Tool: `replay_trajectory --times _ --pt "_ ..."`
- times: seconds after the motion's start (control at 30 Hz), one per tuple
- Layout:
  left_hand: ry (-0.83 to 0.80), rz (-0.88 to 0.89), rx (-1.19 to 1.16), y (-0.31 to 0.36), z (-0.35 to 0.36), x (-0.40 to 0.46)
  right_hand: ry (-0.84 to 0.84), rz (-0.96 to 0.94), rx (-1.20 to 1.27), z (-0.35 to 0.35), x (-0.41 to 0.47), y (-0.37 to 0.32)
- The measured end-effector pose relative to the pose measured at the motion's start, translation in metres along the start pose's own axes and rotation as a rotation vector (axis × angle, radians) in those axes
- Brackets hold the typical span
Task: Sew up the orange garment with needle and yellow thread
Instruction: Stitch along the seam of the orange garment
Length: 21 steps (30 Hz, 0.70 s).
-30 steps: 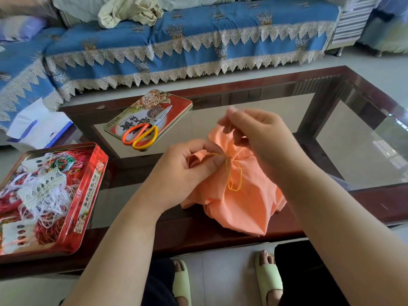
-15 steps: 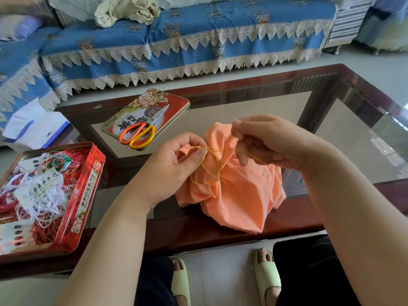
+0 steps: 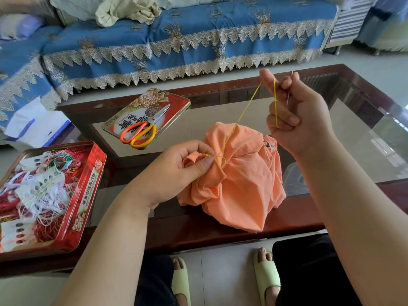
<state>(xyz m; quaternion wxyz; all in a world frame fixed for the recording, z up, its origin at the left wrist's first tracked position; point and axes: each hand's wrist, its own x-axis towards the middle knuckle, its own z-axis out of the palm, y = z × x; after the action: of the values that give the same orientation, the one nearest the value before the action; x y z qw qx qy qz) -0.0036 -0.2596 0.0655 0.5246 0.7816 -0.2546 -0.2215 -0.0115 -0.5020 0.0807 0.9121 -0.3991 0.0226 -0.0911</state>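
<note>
At far left we saw a red tin (image 3: 88, 195) full of tangled threads. Our left hand (image 3: 176, 173) pinched the orange garment (image 3: 242, 184) on the glass table (image 3: 364, 151); our right hand (image 3: 298, 120) held the needle (image 3: 289, 93) aloft, yellow thread (image 3: 247, 109) taut.

One orange garment (image 3: 238, 186), one yellow thread (image 3: 247, 107), one needle (image 3: 289, 93), one scissors (image 3: 141, 131), two tins (image 3: 88, 195) (image 3: 176, 100), two hands (image 3: 176, 171) (image 3: 295, 115).
</note>
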Motion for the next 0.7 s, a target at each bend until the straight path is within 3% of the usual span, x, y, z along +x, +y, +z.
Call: replay_trajectory --times 0.7 --pt "-0.204 -0.028 0.096 0.004 -0.005 -0.005 0.305 -0.178 0.034 -0.023 0.014 -0.006"
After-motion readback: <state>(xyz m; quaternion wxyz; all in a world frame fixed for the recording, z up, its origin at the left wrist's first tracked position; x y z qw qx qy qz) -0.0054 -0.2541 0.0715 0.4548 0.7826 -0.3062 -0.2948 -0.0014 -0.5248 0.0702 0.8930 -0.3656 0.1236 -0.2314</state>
